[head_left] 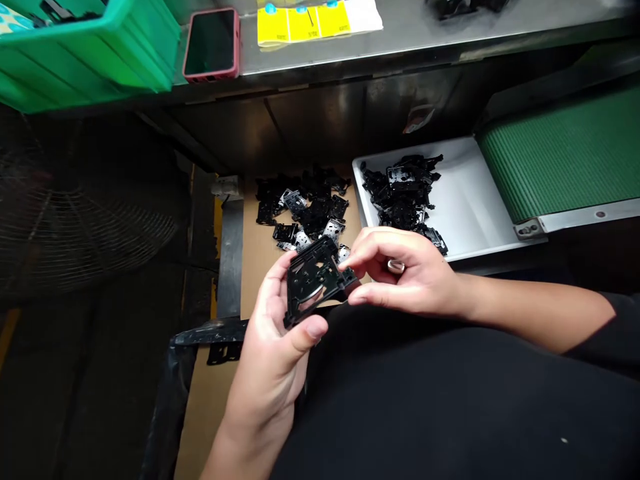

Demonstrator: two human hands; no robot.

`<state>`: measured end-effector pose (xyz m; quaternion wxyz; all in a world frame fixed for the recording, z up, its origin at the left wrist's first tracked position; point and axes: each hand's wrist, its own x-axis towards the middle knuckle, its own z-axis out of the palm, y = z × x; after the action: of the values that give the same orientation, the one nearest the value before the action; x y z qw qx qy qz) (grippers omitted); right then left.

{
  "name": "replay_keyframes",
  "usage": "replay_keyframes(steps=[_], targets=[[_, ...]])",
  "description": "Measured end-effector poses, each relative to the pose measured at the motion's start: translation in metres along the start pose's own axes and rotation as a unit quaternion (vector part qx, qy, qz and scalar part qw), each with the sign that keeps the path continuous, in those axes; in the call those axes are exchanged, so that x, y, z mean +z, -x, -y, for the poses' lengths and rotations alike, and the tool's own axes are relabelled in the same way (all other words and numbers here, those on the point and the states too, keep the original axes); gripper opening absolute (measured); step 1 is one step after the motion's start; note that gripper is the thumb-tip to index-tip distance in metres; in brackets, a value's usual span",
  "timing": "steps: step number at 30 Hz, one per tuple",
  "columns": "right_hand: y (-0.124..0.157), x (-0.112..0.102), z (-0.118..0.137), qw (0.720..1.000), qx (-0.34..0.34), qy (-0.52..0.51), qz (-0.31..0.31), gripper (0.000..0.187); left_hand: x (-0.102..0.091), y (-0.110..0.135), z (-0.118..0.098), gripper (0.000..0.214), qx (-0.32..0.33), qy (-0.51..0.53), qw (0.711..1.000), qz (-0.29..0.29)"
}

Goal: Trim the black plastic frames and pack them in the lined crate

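Observation:
A flat black plastic plate with holes and a metal insert [313, 280] rests in my left hand [270, 353], whose palm faces up and whose thumb presses its lower edge. My right hand [405, 273], wearing a silver ring, pinches the plate's right corner between finger and thumb. Below them, a loose heap of similar black parts with metal pieces [303, 207] lies on brown cardboard [260, 260]. More of these parts [403, 193] are piled in a white sloped tray [465, 200], just beyond my right hand.
A green ribbed conveyor belt [560, 153] ends above the white tray. On the steel shelf [415, 40] behind lie a phone in a pink case [211, 45] and yellow cards [310, 23], beside a green bin [85, 53]. A wire-guarded fan [75, 220] stands at left.

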<state>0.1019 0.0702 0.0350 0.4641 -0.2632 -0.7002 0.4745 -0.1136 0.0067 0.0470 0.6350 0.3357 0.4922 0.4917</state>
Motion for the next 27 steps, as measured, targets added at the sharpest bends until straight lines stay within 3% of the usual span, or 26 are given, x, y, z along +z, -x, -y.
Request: replay_keyframes(steps=[4,12,27], targets=[[0.000,-0.001,0.002,0.999,0.036,0.011,-0.020,0.025,0.004,-0.005,-0.007,0.071,-0.072,0.040,0.997,0.002],[0.009,0.000,-0.001,0.993,0.100,-0.039,-0.044,0.024,0.011,-0.004,-0.001,0.054,-0.091,0.060,0.993,0.036],[0.015,0.006,-0.004,0.992,0.114,-0.041,-0.036,0.021,0.004,0.009,0.008,0.057,-0.130,0.076,0.989,-0.001]])
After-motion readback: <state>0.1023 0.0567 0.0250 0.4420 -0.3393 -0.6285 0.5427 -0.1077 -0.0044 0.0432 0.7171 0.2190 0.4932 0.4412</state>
